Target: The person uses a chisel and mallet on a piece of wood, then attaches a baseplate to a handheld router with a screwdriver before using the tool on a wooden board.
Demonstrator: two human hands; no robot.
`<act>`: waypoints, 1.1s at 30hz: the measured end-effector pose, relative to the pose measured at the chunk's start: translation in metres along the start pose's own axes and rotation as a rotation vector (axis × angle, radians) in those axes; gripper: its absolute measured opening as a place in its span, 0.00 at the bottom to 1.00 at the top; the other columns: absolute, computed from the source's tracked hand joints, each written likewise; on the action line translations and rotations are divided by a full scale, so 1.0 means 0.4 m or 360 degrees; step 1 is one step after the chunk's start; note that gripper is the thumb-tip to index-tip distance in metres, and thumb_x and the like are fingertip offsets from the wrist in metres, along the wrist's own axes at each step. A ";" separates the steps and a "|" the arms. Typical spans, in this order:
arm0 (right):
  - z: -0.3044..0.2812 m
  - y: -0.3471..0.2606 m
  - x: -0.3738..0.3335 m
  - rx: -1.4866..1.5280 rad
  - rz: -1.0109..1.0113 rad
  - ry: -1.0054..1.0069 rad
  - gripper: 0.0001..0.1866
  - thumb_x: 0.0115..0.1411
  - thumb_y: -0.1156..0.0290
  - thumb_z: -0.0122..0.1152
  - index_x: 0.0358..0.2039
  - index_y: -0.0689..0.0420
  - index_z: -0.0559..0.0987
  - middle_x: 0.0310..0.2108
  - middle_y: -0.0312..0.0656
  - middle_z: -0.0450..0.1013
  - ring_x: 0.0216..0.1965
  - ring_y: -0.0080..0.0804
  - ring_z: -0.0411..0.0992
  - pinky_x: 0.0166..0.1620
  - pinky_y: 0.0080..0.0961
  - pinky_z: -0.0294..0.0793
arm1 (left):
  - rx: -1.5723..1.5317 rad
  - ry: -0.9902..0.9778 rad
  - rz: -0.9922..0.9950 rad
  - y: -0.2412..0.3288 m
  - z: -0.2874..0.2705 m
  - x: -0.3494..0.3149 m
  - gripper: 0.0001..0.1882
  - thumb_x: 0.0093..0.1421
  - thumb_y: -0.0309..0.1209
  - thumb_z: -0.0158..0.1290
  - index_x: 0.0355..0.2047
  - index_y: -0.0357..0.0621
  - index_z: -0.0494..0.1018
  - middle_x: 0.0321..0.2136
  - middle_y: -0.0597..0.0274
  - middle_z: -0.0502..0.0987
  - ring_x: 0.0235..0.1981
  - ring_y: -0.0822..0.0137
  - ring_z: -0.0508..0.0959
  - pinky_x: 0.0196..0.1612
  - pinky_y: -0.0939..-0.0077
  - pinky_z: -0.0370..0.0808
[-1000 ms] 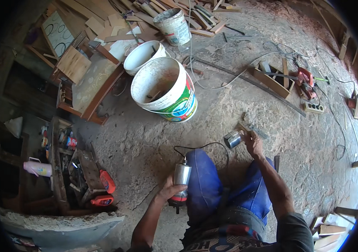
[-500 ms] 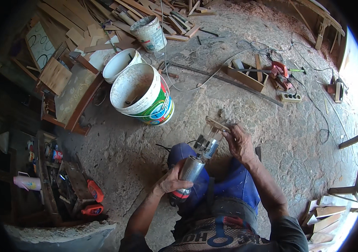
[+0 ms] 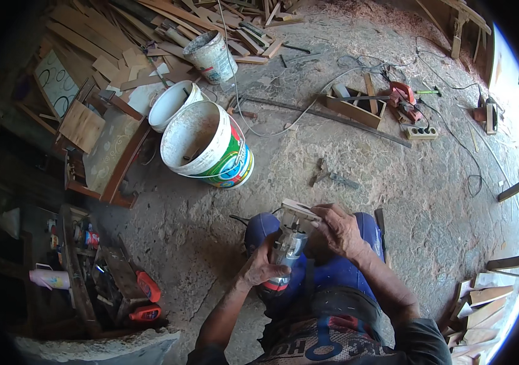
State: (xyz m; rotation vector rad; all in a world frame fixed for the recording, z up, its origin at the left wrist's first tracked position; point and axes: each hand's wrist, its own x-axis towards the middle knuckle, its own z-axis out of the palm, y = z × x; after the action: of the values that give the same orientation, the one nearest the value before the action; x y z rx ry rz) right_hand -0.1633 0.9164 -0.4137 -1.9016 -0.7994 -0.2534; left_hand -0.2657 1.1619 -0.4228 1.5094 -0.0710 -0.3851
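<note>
Between my knees I hold a trim router [image 3: 285, 252] with a silver cylindrical body and a red and black end. My left hand [image 3: 260, 266] is wrapped round its body. The fingers of my right hand [image 3: 340, 230] grip the flat, light-coloured plate of the router base [image 3: 299, 211] at the upper end. The base sits at or over the end of the body; my fingers partly hide how the two meet. On the floor ahead lies a small dark T-shaped piece [image 3: 332, 175], apart from both hands.
A white paint bucket [image 3: 195, 140] stands ahead to the left, with more pails behind. Scrap boards [image 3: 107, 42] pile up beyond. Ahead right are a wooden toolbox [image 3: 355, 108], a red power tool [image 3: 402, 100], a socket strip [image 3: 421, 132] and trailing cables. Red bottles [image 3: 148, 286] sit at left.
My right hand has brought the base down onto the router body, closing the gap between them. The router has tilted a little, and the dark piece on the floor shows more fully.
</note>
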 end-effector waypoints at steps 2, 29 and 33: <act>-0.003 -0.018 -0.010 0.0000 -0.0043 -0.0060 0.17 0.62 0.68 0.65 0.52 0.56 0.78 0.45 0.45 0.77 0.42 0.45 0.79 0.41 0.35 0.82 | -0.0016 0.0055 0.0075 -0.022 -0.004 -0.001 0.59 0.44 0.50 0.76 0.67 0.36 0.55 0.57 0.56 0.68 0.59 0.62 0.68 0.62 0.63 0.67; 0.133 -0.025 -0.176 0.1919 0.1047 0.0082 0.31 0.61 0.75 0.70 0.61 0.59 0.65 0.54 0.40 0.73 0.56 0.28 0.70 0.59 0.31 0.72 | 0.0228 -0.0082 -0.0335 -0.027 0.057 -0.028 0.42 0.51 0.44 0.72 0.58 0.35 0.65 0.47 0.58 0.75 0.50 0.65 0.75 0.55 0.67 0.72; 0.133 -0.010 -0.178 0.1933 0.1092 0.0053 0.30 0.62 0.75 0.69 0.61 0.58 0.66 0.54 0.39 0.73 0.56 0.28 0.70 0.58 0.30 0.72 | 0.0227 -0.0046 -0.0302 -0.036 0.069 -0.030 0.45 0.52 0.45 0.72 0.62 0.35 0.62 0.51 0.56 0.73 0.53 0.65 0.73 0.56 0.67 0.71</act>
State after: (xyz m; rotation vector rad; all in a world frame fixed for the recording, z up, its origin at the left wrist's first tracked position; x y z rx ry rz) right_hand -0.2289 0.9340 -0.4710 -0.8875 -0.1173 0.5295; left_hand -0.2877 1.1387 -0.4327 1.6574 0.0227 -0.5641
